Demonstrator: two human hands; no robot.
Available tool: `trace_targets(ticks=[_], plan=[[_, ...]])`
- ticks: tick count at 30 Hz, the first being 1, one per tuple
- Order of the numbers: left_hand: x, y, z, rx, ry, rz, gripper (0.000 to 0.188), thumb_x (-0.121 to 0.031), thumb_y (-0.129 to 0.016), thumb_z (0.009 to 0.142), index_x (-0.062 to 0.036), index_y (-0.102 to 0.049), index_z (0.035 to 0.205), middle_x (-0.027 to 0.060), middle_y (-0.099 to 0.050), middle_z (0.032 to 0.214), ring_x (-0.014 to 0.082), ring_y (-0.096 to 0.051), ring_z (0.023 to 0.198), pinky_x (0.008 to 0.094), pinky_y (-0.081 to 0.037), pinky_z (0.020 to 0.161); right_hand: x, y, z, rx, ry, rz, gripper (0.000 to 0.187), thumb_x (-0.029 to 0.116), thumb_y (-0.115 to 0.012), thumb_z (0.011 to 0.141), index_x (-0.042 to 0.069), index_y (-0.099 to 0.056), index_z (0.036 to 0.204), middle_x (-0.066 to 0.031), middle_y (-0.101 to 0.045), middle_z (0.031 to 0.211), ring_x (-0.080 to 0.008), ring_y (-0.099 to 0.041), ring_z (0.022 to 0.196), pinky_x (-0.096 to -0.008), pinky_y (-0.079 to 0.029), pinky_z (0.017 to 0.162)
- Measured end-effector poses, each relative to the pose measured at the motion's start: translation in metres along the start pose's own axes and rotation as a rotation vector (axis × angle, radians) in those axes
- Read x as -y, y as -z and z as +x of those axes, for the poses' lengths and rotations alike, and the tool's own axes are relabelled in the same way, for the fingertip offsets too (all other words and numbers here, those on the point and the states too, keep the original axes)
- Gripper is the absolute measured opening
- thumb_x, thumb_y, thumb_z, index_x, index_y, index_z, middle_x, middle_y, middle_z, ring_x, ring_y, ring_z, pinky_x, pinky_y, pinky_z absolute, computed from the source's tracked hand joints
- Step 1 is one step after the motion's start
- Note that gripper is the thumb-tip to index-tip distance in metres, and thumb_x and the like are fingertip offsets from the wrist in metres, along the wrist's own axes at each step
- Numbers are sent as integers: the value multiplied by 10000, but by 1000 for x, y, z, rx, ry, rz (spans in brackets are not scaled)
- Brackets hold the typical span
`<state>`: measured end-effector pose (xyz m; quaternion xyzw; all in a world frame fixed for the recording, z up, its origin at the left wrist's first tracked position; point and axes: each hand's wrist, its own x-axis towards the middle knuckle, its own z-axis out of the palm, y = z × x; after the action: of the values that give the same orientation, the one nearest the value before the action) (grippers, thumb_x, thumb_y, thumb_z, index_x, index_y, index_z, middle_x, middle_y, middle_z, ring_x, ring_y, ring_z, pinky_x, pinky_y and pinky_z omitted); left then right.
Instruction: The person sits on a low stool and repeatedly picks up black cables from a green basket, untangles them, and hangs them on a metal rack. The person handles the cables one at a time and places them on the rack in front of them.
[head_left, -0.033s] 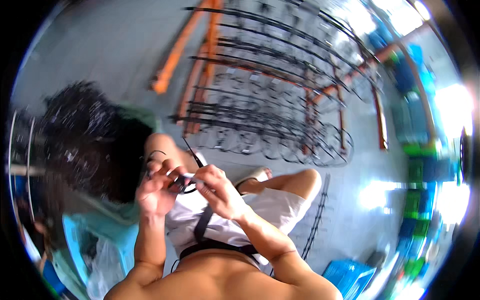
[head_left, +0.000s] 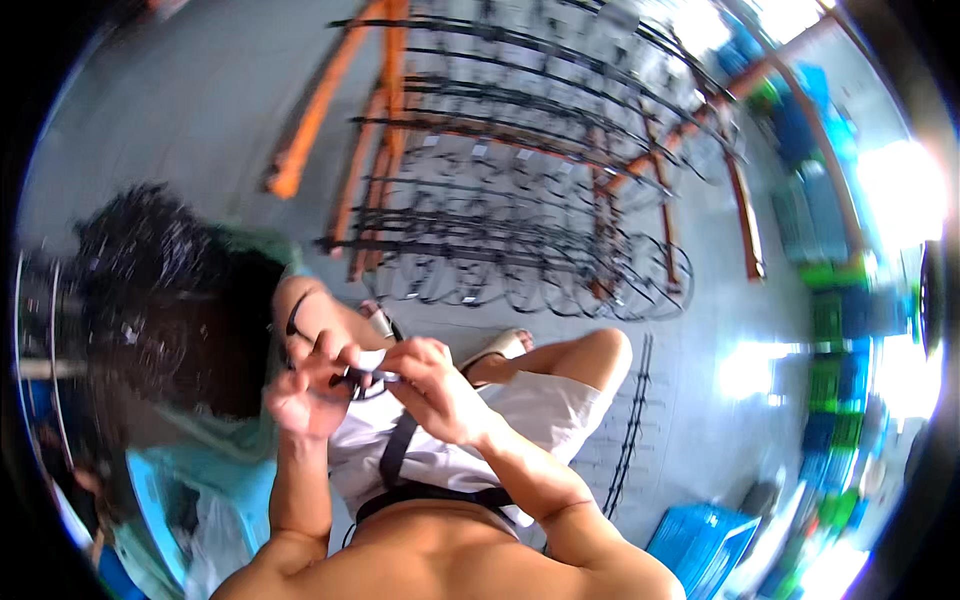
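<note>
My left hand (head_left: 308,395) and my right hand (head_left: 432,388) meet above my lap, fingers bent in pinches. Between them is a thin, looped black cable (head_left: 352,380) with a small white piece (head_left: 370,359), like a tag, by the fingertips. One dark end of the cable seems to curve up past my left fingers in front of my leg. Blur and the fingers hide where the white piece joins it. Close to my left hand stands a greenish bin (head_left: 262,243) with a dark heap of tangled black strands (head_left: 150,240).
Ahead is an orange-framed rack (head_left: 310,125) with black bars and hanging black loops. A light-blue plastic stool or crate (head_left: 150,500) with clear plastic bags is at lower left. A blue crate (head_left: 700,540) sits at lower right; stacked blue and green crates (head_left: 830,350) line the right side.
The view has shifted slightly, so the rack sits further left. My hands stay together around the cable, and its end now shows as a curve beside my left fingers.
</note>
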<state>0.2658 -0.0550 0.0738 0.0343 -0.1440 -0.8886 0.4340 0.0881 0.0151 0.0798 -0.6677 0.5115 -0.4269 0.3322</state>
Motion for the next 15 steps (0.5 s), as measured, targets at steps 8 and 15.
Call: trace_targets(ticks=[8, 15], plan=[[95, -60, 23, 396, 184, 1563, 380, -66, -441, 950, 2, -458, 1323, 196, -487, 1326, 262, -561, 1093, 341, -469, 885, -8, 72, -99, -213, -644, 963, 286, 150, -570, 872, -13, -562, 1107, 1, -490, 708, -87, -453, 609, -249, -375, 540], [76, 24, 23, 710, 389, 78, 466, -247, -452, 897, -30, -440, 1309, 74, -648, 753, 231, -606, 732, 398, -454, 797, -18, 160, -139, -1055, -395, 690, 188, 129, -535, 927, -42, -586, 987, -58, -608, 807, -61, -448, 503, -195, -356, 454]])
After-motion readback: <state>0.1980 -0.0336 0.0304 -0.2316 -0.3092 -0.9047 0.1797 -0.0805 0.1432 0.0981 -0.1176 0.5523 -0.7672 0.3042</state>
